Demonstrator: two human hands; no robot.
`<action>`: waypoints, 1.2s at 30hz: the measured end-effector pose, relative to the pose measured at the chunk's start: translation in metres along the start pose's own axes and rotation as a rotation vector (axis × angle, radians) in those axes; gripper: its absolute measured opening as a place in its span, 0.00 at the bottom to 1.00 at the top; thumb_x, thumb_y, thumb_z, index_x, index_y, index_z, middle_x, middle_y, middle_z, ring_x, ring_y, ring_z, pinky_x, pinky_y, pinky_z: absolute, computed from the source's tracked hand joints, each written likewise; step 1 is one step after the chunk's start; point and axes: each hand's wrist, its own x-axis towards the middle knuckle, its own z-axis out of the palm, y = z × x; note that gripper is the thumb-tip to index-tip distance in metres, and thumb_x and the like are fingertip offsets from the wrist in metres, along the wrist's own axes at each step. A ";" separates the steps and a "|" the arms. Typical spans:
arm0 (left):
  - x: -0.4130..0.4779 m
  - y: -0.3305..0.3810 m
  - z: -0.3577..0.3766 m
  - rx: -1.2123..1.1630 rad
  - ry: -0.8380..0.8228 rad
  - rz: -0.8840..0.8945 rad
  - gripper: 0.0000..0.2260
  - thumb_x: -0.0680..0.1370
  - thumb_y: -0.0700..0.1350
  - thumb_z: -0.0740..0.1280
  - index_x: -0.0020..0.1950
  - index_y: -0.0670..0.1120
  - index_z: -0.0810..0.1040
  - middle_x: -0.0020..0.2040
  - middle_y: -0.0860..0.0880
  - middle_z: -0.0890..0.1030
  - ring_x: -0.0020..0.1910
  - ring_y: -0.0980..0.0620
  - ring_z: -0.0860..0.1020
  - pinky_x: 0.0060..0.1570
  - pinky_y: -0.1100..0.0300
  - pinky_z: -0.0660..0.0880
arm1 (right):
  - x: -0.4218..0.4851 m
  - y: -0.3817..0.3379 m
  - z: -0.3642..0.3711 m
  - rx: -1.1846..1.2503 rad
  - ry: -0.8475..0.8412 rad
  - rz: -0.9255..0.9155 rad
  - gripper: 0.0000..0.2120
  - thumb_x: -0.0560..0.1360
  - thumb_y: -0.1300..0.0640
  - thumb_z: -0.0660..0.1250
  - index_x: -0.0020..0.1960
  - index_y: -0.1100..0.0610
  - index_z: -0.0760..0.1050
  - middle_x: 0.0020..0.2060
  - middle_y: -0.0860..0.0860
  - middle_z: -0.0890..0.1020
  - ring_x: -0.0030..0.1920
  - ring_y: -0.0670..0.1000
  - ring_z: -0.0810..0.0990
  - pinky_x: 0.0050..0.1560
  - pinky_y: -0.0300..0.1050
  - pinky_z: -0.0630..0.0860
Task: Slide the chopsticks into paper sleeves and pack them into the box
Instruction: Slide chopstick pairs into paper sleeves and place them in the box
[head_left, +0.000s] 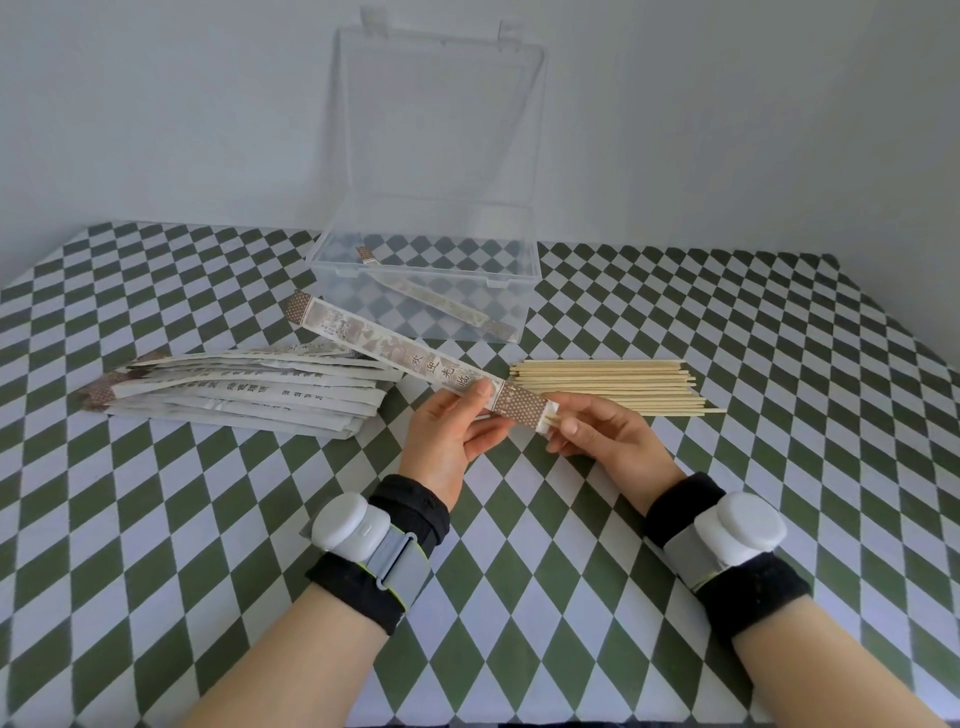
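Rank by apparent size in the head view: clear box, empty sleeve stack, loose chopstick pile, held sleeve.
1. clear box, open lid included
2. empty sleeve stack
3-4. loose chopstick pile and held sleeve: too close to rank; the sleeve is longer but thinner, and raised nearer the camera.

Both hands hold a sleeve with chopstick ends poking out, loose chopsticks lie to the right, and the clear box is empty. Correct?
Not empty: the head view shows one sleeved pair already lying in the box. The rest holds.
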 end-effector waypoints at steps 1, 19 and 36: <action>0.000 0.000 0.000 0.009 -0.009 -0.003 0.05 0.76 0.43 0.65 0.50 0.45 0.77 0.41 0.49 0.85 0.38 0.53 0.83 0.35 0.65 0.79 | 0.000 0.001 0.000 0.009 -0.004 -0.004 0.22 0.61 0.37 0.73 0.52 0.46 0.81 0.42 0.45 0.84 0.39 0.46 0.81 0.43 0.37 0.78; -0.004 -0.006 0.003 0.037 -0.011 -0.002 0.06 0.76 0.40 0.66 0.52 0.45 0.78 0.47 0.45 0.83 0.42 0.51 0.83 0.35 0.65 0.78 | 0.000 0.002 0.007 -0.006 0.127 0.109 0.08 0.73 0.64 0.65 0.49 0.57 0.79 0.38 0.49 0.85 0.38 0.46 0.83 0.38 0.36 0.79; -0.010 0.000 0.003 -0.063 0.000 -0.055 0.05 0.76 0.41 0.66 0.51 0.43 0.78 0.45 0.44 0.84 0.43 0.51 0.83 0.37 0.65 0.79 | -0.007 -0.028 0.032 -0.089 0.335 0.202 0.04 0.73 0.63 0.67 0.43 0.57 0.79 0.35 0.49 0.84 0.32 0.45 0.80 0.33 0.36 0.78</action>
